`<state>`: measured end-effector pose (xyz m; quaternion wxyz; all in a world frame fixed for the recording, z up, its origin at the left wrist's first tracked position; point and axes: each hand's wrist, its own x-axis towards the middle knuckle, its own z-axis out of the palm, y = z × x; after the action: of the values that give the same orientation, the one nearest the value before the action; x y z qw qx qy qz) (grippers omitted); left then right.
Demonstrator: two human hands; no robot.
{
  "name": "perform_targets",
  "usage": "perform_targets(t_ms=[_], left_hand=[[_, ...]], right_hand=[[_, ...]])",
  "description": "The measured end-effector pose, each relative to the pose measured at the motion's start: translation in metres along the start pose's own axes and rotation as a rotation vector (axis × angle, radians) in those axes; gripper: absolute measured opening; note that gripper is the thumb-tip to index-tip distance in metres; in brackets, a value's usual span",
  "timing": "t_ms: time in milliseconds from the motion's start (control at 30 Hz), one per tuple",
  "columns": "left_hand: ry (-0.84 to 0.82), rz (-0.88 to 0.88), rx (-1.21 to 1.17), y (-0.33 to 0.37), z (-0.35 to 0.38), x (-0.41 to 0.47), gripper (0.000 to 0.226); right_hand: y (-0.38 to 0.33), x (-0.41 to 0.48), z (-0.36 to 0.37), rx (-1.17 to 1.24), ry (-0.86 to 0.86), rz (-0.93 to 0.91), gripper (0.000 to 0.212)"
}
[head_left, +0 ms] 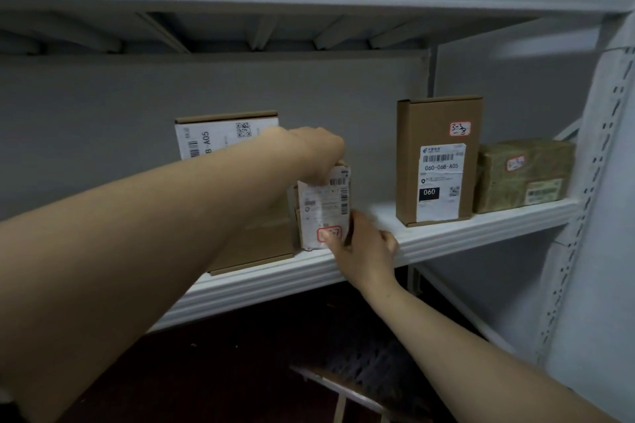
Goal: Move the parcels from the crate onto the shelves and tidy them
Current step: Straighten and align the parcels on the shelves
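The white shelf [481,220] carries a flat box [220,134] on the left, a tall box [439,120] standing upright to the right, and a wrapped parcel [522,175] just beside that at the far right. Between the two boxes a small parcel [324,206] stands upright at the shelf's front edge, touching the flat box. The left hand [316,148] grips its top from above and the right hand [364,251] pinches its lower corner, thumb on the red-edged sticker.
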<state>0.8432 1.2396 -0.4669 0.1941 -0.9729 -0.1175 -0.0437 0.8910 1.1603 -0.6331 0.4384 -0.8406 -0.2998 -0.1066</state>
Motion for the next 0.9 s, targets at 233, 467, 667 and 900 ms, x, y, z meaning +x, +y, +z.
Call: perform_targets(t_ms=[233, 467, 667, 900], left_hand=[[-0.031, 0.0, 0.057, -0.001, 0.0, -0.007, 0.019], [-0.059, -0.022, 0.075, 0.005, -0.005, -0.012, 0.01], [0.126, -0.044, -0.06, 0.018, -0.02, -0.002, 0.017], [0.334, -0.076, -0.572, 0.08, -0.051, 0.053, 0.07]], right_hand=[[-0.005, -0.003, 0.005, 0.002, -0.02, -0.016, 0.039], [-0.006, -0.006, 0.005, 0.02, -0.059, -0.03, 0.041], [0.008, -0.01, -0.024, 0.052, 0.08, -0.005, 0.055], [0.066, 0.002, -0.095, 0.07, 0.253, 0.053, 0.047]])
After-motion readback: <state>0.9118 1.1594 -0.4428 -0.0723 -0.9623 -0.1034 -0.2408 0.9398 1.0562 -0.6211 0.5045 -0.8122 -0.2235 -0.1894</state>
